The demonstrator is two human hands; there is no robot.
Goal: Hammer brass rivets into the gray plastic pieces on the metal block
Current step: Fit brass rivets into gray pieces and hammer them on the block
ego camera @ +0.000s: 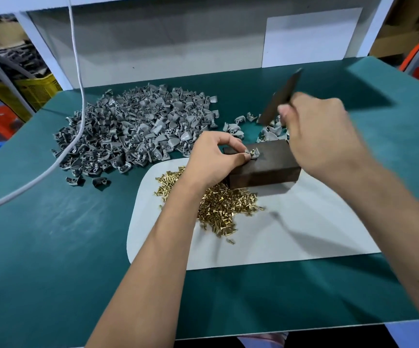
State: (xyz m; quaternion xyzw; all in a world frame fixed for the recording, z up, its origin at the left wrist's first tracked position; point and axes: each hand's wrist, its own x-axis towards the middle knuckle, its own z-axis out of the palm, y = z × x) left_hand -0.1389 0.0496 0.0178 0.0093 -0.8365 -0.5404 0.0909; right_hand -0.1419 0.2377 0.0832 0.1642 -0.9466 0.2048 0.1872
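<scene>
A: We start at the left hand (212, 156). Its fingertips pinch a gray plastic piece (253, 154) with a brass rivet (251, 152) standing in it, on top of the metal block (266, 163).

B: And the right hand (321, 136)? We see its fingers wrapped round a dark metal bar (282, 95), raised over the block and motion-blurred.

A: Yes, that's the striker. For a good hit we judge the rivet should stand upright, the piece should sit flat on the block, and the pinching fingers should stay clear of the rivet head.

B: A short, square blow, we think. Tilt would likely bend the rivet.

A: Outward: loose brass rivets (218, 207) lie heaped on the white mat (303, 234), just beside the block's near edge.

B: Big heap of gray pieces (133, 129) to the left on the green counter (52, 234), smaller cluster (271, 133) behind the block. A white cable (77, 71) hangs across the heap.
</scene>
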